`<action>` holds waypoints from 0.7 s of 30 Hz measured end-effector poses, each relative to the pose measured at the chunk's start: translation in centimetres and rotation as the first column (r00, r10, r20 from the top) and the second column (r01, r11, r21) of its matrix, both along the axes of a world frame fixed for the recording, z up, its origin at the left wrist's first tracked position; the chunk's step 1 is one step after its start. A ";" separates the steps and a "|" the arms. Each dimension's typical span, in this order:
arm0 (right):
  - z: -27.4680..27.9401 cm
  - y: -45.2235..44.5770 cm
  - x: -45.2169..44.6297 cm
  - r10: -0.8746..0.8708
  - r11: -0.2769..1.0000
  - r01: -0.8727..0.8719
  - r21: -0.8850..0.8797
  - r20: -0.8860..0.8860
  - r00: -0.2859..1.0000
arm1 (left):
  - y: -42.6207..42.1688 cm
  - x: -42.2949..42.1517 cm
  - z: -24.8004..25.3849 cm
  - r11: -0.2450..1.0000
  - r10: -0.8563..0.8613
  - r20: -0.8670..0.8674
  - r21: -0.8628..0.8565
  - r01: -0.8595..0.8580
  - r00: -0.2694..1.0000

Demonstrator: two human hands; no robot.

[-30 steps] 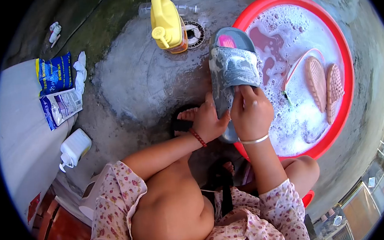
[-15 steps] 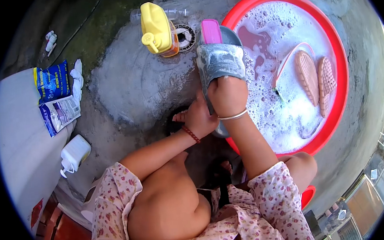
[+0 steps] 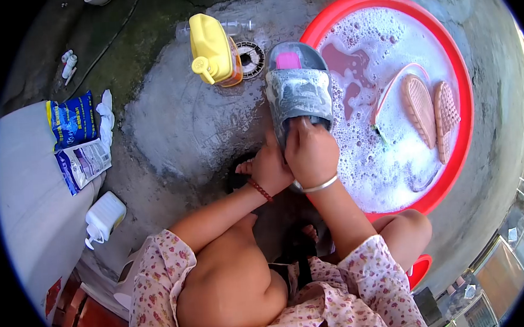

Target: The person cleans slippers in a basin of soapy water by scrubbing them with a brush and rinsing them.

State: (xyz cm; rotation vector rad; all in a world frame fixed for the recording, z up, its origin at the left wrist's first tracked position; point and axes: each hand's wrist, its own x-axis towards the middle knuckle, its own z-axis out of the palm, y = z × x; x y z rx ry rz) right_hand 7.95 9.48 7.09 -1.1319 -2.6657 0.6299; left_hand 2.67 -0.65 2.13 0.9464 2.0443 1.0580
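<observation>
A grey slide slipper [image 3: 298,92] with soap foam on its strap is held up, toe pointing away from me. My left hand [image 3: 272,167] is closed on the slipper's left edge near the heel. My right hand [image 3: 312,151] is closed at the strap's near opening, its fingers reaching under it. The pink end of what looks like a brush [image 3: 288,60] shows past the strap at the toe; its handle is hidden by the strap and my right hand. Beside the slipper, a red basin [image 3: 462,85] holds foamy water and a pair of pink slippers [image 3: 419,109].
A yellow jug [image 3: 211,46] stands by a round floor drain [image 3: 249,59]. To the left are a blue packet [image 3: 73,118], a white and purple packet [image 3: 85,162] and a white pump bottle [image 3: 105,216]. A clear bottle lies behind the jug.
My right hand has drawn back toward me slightly, and the pink end sticks out less beyond the strap. The slipper's toe shows more fully. My left hand keeps its hold.
</observation>
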 end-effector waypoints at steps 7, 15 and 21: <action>3.3 -0.2 4.4 -0.052 0.991 0.077 -0.109 0.212 0.976 | 0.5 0.2 0.3 0.998 0.060 0.085 0.022 -0.062 0.995; 3.6 -3.1 7.9 -0.047 0.986 0.075 -0.146 0.187 0.981 | 0.8 0.0 0.1 0.996 0.077 0.057 0.049 -0.080 0.995; 0.2 2.1 2.0 -0.016 1.000 0.013 0.021 0.122 0.992 | 1.0 -0.2 0.7 0.998 0.057 0.100 0.032 -0.060 0.993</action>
